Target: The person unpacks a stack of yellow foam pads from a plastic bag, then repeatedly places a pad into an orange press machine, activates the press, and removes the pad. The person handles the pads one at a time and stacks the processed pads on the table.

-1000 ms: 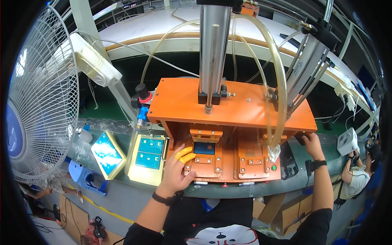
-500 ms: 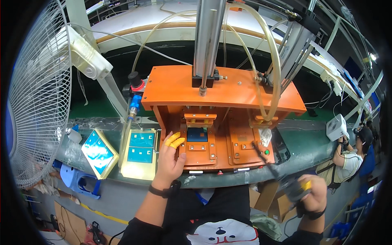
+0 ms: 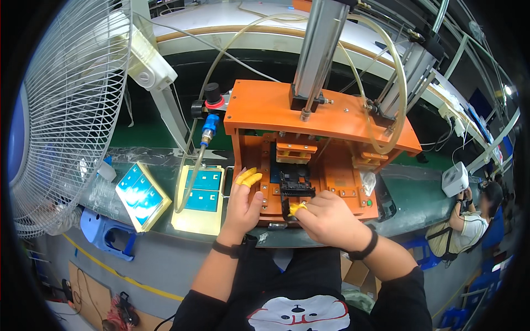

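Note:
My right hand (image 3: 334, 219), with yellow finger cots, pinches the near end of a black plastic part (image 3: 298, 187) with a ribbed edge. The part is over the left fixture of an orange press (image 3: 265, 99), below its raised press head (image 3: 296, 151). I cannot tell whether the part touches the fixture. It hides most of a blue piece (image 3: 274, 171) in there. My left hand (image 3: 242, 207) stands open at the fixture's left side, thumb apart, two fingers in yellow cots, nothing held.
Left of the press lie two cream trays with blue sheets, one flat (image 3: 201, 220) and one tilted (image 3: 142, 196). A fan (image 3: 72, 110) stands at far left. The right fixture (image 3: 339, 179) has a clear plastic bag (image 3: 367, 182) beside it. Another person (image 3: 466, 212) sits at far right.
My right hand has brought the black part from the lower right to the left fixture, covering most of the blue piece. My left hand stays beside the fixture. The whole view has shifted.

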